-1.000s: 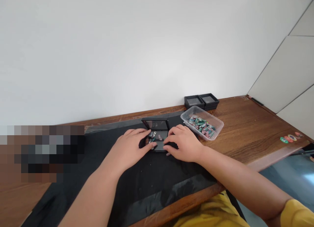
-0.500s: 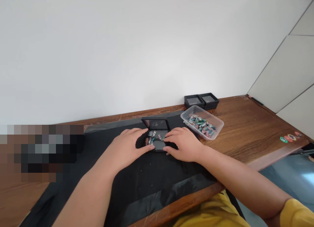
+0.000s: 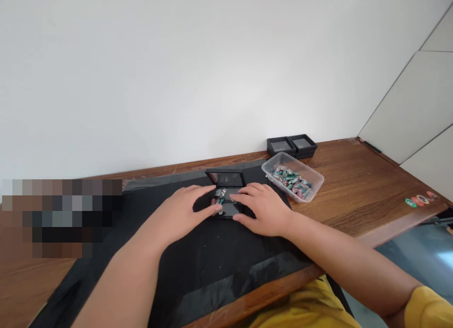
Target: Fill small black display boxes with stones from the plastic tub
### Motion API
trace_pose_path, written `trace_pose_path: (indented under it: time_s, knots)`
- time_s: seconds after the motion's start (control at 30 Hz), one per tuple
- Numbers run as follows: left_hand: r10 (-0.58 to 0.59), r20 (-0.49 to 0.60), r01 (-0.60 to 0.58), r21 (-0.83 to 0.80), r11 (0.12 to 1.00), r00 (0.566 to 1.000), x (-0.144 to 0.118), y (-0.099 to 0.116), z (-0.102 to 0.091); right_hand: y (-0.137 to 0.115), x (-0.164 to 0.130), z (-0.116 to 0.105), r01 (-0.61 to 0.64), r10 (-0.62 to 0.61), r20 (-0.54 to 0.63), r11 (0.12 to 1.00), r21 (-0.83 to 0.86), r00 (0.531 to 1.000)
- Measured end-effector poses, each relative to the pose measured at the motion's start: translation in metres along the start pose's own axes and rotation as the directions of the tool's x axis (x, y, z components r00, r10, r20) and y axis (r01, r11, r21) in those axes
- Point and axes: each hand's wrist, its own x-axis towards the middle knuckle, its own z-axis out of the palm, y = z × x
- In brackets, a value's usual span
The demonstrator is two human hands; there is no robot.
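A small black case (image 3: 231, 210) lies on the dark mat with its windowed lid (image 3: 228, 179) raised at the back. Glossy green, brown and clear pieces that look like press-on nails (image 3: 221, 200) lie inside, mostly on the left. My left hand (image 3: 182, 207) is around the case's left side, index finger at the back corner and thumb over the front left part. From the right, my right hand (image 3: 264, 207) reaches over the case with its fingers stretched out. Its fingertips touch or hover over a few pieces in the middle; its thumb is apart at the front edge.
A clear plastic tub (image 3: 311, 190) full of similar coloured pieces stands right of the mat (image 3: 198, 271). Behind it, stacked black cases (image 3: 302, 146) stand by the wall. Round stickers (image 3: 421, 199) mark the wooden table's (image 3: 354, 186) right side. A pixelated patch hides the far left.
My right fingertips have moved slightly left over the case, and its thumb has shifted left along the front edge. The left thumb has moved slightly left and up. The lid stays raised.
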Motion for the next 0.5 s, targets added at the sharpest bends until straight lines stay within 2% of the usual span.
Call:
trace_pose_path:
  time_s: [0.13,0.27,0.5]
  knots:
    - [-0.024,-0.024,0.024,-0.002,1.0,0.999,0.001,0.022,-0.008,-0.001,0.0,-0.001,-0.009,0.01,0.029,1.0,-0.028,1.0]
    - [-0.012,0.045,0.012,0.008,1.0,0.999,0.0,0.044,-0.008,0.001,0.0,-0.001,-0.018,0.019,0.03,0.999,-0.051,0.999]
    - [0.11,0.043,-0.111,0.032,0.993,0.993,0.002,0.047,0.005,0.001,-0.001,0.002,-0.053,0.055,0.023,0.995,-0.082,0.998]
